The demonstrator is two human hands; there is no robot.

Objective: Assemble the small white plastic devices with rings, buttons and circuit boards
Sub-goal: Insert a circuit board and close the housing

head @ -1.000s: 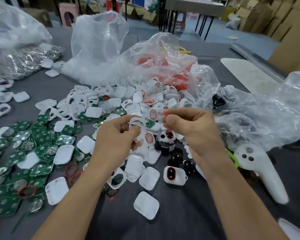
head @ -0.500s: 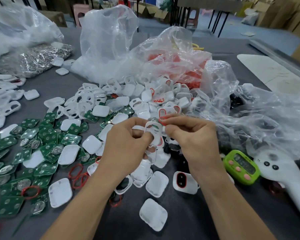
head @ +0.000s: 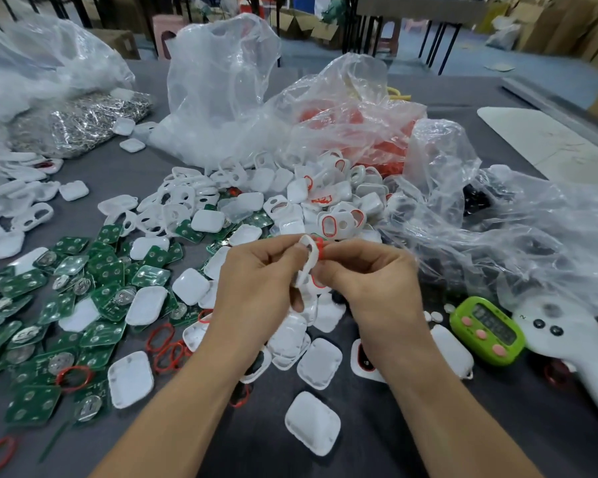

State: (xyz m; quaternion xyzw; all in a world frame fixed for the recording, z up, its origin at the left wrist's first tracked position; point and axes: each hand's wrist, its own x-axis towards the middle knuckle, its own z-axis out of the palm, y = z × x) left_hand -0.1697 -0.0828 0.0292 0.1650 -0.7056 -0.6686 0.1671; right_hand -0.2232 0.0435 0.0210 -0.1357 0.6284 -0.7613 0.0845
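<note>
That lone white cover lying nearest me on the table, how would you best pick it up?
I'd pinch the white cover across two opposite edges, coming straight down from above. It lies flat on the grey table with bare surface all round, and its low rounded shape offers no handle.

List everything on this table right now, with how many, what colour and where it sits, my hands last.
table: one, grey, under everything
circuit boards: many, green, left side
shell halves: many, white, scattered across centre and left
loose rings: several, red, beside the left forearm
plastic bags: several, clear, far side and right
metal parts: a heap, silver, far left
timer: one, green, right
controller: one, white, far right
white shell: one, white, in the left grip
red ring: one, red, at the shell's top
left hand: holds the white shell
right hand: pinches the red ring
</note>
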